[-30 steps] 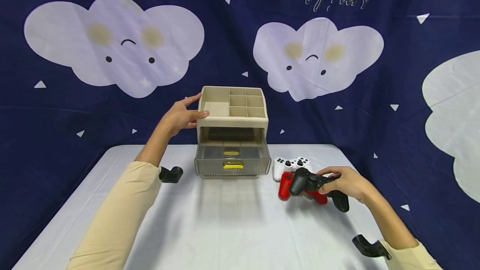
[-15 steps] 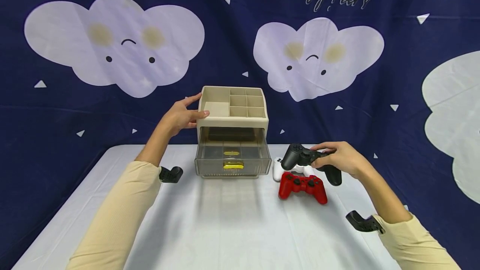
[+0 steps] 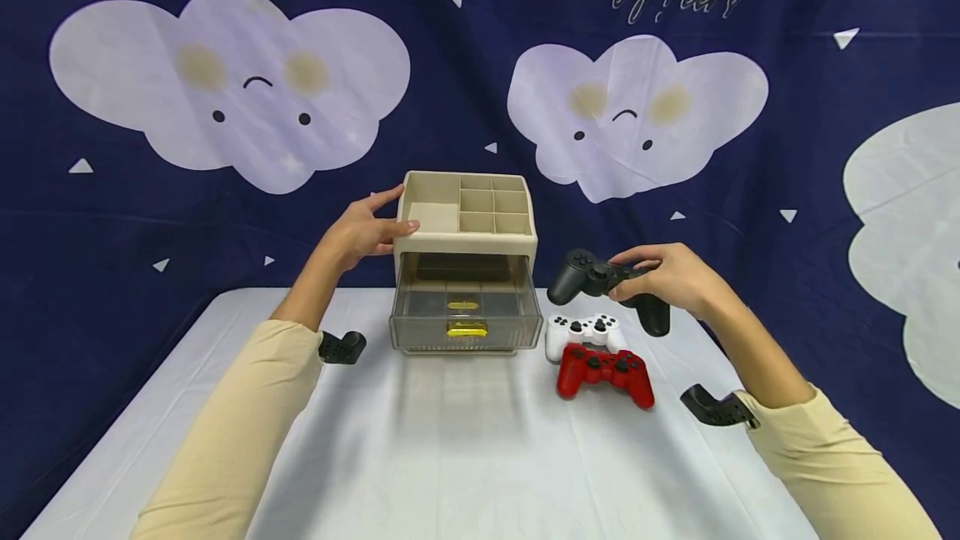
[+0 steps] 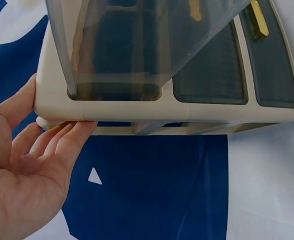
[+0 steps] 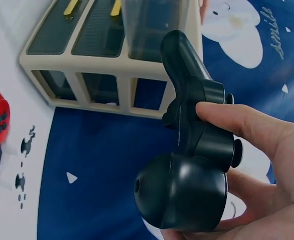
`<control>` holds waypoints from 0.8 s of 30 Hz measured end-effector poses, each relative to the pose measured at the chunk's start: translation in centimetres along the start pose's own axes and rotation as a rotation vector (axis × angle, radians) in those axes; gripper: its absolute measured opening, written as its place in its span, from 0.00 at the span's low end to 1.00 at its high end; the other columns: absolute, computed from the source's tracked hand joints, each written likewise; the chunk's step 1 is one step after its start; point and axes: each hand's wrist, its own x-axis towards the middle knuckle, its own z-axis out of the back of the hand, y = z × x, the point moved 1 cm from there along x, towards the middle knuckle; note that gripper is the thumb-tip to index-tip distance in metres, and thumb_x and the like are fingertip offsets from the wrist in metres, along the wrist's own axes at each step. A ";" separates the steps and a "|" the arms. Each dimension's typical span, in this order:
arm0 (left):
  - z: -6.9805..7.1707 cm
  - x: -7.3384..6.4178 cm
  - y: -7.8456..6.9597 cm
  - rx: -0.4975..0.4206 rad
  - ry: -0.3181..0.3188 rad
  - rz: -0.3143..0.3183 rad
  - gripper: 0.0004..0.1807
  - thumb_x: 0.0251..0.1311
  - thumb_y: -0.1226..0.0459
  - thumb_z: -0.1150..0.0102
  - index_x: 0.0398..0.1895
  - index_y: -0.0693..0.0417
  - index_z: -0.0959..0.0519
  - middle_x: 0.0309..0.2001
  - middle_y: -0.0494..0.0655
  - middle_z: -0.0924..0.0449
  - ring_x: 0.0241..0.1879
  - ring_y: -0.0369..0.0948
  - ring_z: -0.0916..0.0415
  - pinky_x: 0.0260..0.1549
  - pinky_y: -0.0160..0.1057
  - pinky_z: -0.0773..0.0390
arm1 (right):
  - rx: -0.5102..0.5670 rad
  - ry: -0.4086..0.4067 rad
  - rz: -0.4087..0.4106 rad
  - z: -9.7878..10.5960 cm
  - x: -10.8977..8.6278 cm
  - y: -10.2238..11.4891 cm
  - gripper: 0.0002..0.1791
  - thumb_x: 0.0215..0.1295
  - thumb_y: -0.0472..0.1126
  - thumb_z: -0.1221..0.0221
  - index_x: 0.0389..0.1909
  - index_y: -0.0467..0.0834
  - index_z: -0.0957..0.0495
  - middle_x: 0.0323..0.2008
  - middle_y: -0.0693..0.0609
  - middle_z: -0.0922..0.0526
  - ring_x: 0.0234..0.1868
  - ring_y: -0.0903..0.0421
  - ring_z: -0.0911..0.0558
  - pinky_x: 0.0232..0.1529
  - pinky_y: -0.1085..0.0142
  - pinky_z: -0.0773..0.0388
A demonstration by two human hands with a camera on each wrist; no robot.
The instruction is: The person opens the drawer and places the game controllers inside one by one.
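Note:
A beige desktop drawer organizer stands at the back middle, its top smoky clear drawer with a gold handle pulled out. At its upper left corner my left hand holds it, thumb over the top rim and fingers along the side. In the left wrist view, those fingers curl against the organizer's edge. My right hand pinches a black game controller by its middle, raised to the right of the organizer. In the right wrist view the controller is seen end-on, thumb and fingers on opposite faces.
Below the raised controller, a white game controller lies on the white table, with a red game controller just in front of it. The organizer's top has several small compartments. A dark blue cloud-print cloth hangs behind.
My right hand has lifted the black controller up and slightly left, away from the red and white controllers, which now show uncovered. The left hand and organizer have stayed put.

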 end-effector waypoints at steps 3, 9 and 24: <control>0.0 0.1 0.0 -0.001 -0.001 0.003 0.47 0.68 0.62 0.35 0.83 0.34 0.52 0.74 0.61 0.36 0.66 0.55 0.26 0.64 0.51 0.23 | -0.025 -0.011 0.008 0.3 0.1 1.0 0.35 0.50 0.50 0.23 0.61 0.46 0.19 0.54 0.36 0.18 0.46 0.45 0.16 0.46 0.57 0.22; 0.1 0.1 0.0 0.005 -0.002 0.000 0.47 0.68 0.61 0.35 0.83 0.34 0.52 0.74 0.61 0.35 0.66 0.55 0.26 0.64 0.51 0.24 | -0.047 -0.028 0.023 0.7 0.5 2.9 0.33 0.51 0.50 0.24 0.60 0.47 0.18 0.54 0.36 0.18 0.46 0.44 0.17 0.46 0.58 0.23; 0.1 -0.1 0.0 0.010 -0.001 0.004 0.47 0.68 0.60 0.35 0.83 0.34 0.52 0.74 0.61 0.36 0.66 0.55 0.25 0.64 0.50 0.24 | 0.004 -0.005 0.104 -1.0 2.0 7.9 0.29 0.50 0.46 0.24 0.57 0.48 0.16 0.49 0.39 0.16 0.43 0.46 0.16 0.44 0.57 0.18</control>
